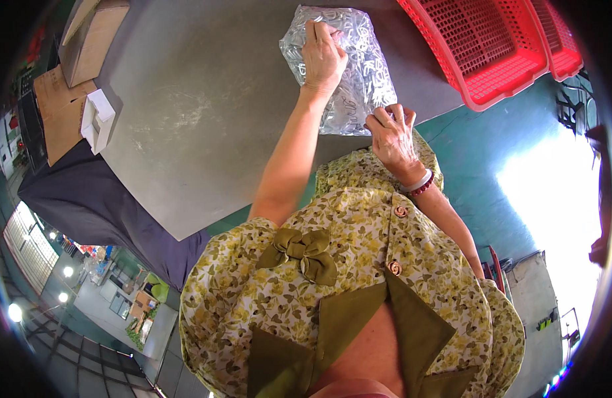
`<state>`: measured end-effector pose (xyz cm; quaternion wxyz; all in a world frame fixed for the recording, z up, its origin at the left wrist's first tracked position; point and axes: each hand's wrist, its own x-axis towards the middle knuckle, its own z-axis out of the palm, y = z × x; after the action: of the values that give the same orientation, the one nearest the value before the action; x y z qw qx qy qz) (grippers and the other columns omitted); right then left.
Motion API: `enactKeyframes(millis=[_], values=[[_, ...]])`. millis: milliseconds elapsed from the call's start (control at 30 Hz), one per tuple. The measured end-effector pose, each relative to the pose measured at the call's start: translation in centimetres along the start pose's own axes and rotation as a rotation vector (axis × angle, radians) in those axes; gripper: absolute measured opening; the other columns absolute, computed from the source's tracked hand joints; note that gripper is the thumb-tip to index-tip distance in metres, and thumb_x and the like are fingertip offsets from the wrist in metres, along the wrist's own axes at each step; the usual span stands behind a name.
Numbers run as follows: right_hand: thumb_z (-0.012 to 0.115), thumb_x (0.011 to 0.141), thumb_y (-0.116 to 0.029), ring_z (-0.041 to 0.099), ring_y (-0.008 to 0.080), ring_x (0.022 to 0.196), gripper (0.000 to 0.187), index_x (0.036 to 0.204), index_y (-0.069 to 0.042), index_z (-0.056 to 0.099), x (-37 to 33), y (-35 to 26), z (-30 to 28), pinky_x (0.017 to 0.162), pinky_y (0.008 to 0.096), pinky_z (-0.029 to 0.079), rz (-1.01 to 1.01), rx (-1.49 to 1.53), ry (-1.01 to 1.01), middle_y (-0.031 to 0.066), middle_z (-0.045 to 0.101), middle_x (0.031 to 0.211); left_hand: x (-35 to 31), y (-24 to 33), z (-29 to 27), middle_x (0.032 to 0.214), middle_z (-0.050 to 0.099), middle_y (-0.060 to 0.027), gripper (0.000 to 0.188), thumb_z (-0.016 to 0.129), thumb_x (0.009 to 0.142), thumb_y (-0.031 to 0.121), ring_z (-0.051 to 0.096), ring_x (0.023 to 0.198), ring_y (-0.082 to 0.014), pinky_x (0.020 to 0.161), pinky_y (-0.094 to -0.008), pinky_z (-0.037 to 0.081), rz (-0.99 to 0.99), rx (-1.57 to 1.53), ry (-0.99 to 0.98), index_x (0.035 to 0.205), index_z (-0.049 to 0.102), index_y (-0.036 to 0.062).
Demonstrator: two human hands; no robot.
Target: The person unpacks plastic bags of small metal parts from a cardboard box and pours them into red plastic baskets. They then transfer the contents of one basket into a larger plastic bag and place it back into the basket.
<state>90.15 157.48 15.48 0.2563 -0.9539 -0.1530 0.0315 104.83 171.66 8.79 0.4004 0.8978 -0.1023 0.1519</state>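
Note:
A clear plastic bag [367,63] full of small, pale, curved pieces lies flat near the grey table's edge in front of me. The exact kind of the pieces cannot be made out through the shiny film. Dark handwriting marks its lower part. My left hand [324,61] rests on the bag's upper left part, its fingers curled closed on the film. At the lower right corner, my right hand [393,138] pinches the bag's edge between bent fingers. A white bangle and a dark red bead bracelet [422,184] circle the right wrist.
Red plastic baskets [482,86] stand at the table's far right. Brown cardboard boxes [61,109] and a small white box [99,119] sit along the left side of the grey table [180,159]. Dark cloth [114,205] lies beside the table's left edge. Green floor [472,149] shows on the right.

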Motion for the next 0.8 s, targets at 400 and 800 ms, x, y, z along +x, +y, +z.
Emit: enactKeyframes(millis=[400,800], values=[[0.067,0.081,-0.021,0.045,0.0303,0.098,0.020,0.090,-0.006,0.057,0.3,1.1,1.0,0.078,0.0463,0.034,0.123,0.039,-0.147,0.0120,0.051,0.096,3.8,2.8,-4.4,0.107,0.057,-0.0190,0.041,0.068,0.083,0.034,0.064,0.091,-0.0309,0.077,-0.0397,0.056,0.398,0.344,-0.849,0.102,0.054,0.0001],[0.062,0.070,-0.007,0.045,0.0275,0.104,0.014,0.083,-0.013,0.062,-0.5,0.6,1.4,0.089,0.0589,0.033,0.051,0.075,-0.158,0.0056,0.053,0.101,8.6,-0.7,-5.4,0.074,0.061,-0.0169,0.019,0.059,0.086,0.018,0.064,0.069,-0.0312,0.062,-0.0439,0.052,0.656,0.161,-1.386,0.079,0.056,0.0006]])
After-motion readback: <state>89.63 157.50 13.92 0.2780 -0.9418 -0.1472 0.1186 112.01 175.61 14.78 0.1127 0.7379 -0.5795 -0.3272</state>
